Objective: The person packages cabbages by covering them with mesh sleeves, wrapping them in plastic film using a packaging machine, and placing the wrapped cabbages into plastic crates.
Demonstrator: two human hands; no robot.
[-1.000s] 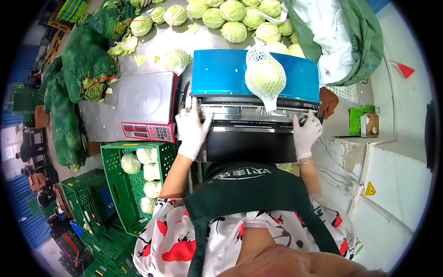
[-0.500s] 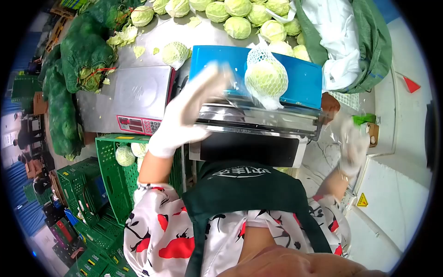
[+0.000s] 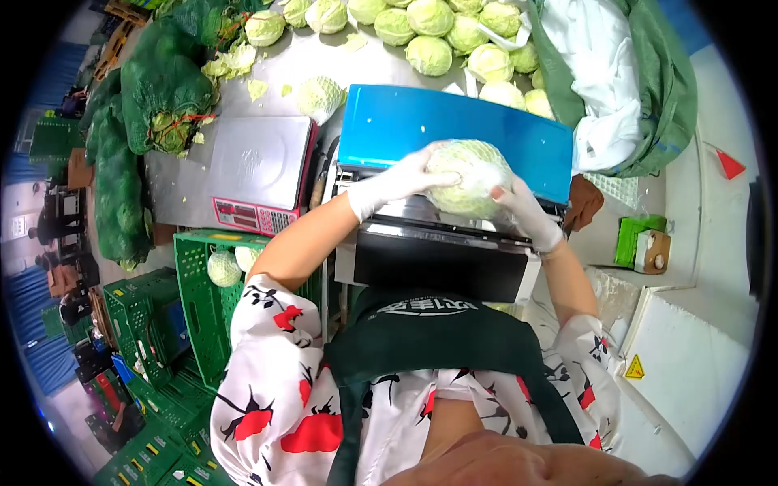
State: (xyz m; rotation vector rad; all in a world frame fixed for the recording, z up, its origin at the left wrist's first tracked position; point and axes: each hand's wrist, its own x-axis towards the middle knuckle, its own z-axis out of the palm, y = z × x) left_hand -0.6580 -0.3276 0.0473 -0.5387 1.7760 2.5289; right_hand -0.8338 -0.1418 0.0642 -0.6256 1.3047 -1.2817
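Taken up from the blue cover (image 3: 454, 121), the netted cabbage (image 3: 468, 182) now sits at centre frame, gripped between my left hand (image 3: 399, 178) and right hand (image 3: 531, 215), leaving neither free.

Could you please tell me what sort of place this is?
Probably a vegetable packing area: piled cabbages on a metal table, a digital scale and green crates suggest so.

Cabbage (image 3: 467, 194) underside — apparently hidden.

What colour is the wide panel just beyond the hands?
The panel is bright blue, seen in the head view.
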